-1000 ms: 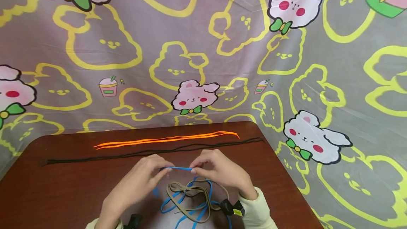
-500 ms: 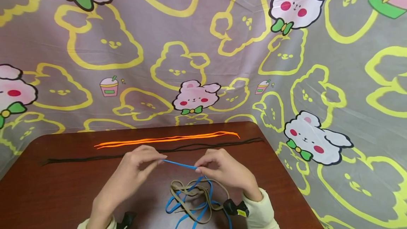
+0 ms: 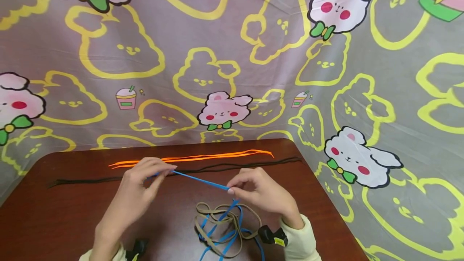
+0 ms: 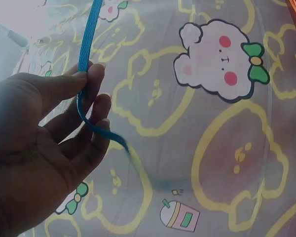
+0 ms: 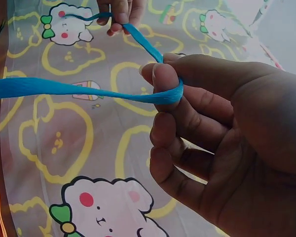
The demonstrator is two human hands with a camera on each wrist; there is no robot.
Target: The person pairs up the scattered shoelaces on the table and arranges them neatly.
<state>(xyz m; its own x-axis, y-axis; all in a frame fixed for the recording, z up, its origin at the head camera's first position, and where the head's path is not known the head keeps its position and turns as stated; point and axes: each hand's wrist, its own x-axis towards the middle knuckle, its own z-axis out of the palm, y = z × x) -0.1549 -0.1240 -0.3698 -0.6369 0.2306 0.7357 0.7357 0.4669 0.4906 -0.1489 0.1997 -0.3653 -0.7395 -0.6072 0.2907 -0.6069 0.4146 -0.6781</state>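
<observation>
Drawn farther apart since a second ago: left hand (image 3: pixel 139 180) now up beside the black lace (image 3: pixel 232 165), grip pinched on the blue lace (image 3: pixel 201 180). Right hand (image 3: pixel 259 192) likewise pinching it, just behind the tan lace (image 3: pixel 217 217) tangle. Orange lace (image 3: pixel 195 158) straight beyond, on the brown surface (image 3: pixel 54 216).
</observation>
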